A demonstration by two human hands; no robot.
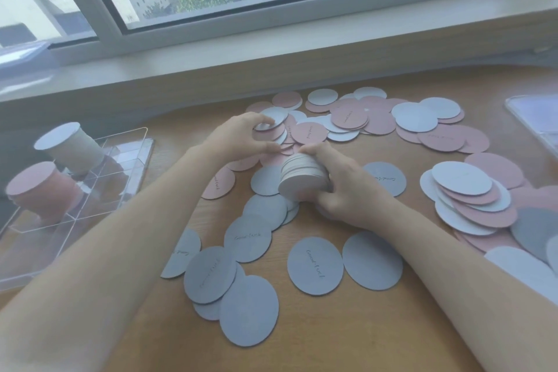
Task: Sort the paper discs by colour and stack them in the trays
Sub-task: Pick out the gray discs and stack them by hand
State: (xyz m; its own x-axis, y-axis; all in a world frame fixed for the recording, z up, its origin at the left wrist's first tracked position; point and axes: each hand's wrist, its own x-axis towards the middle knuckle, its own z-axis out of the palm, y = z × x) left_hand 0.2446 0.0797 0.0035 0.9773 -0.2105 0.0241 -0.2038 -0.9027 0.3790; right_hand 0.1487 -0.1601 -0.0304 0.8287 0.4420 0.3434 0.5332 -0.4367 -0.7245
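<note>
Head view: nearest you, loose grey discs (315, 264) lie flat on the desk (347, 335); your right hand (347, 187) has its grip curled around a small white stack (302, 180), while just beyond, your left hand (241, 136) pinches a white disc (273, 118) atop the pink-and-white pile, nearer that hand than the tray (126, 160) far left.

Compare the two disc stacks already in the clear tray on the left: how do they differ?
The far stack is white-grey, while the near stack is pink. The far stack stands in a compartment further from the person, the near stack in one closer. Both lean in this wide-angle view, and both stand in the clear tray, apart from the loose discs.
</note>
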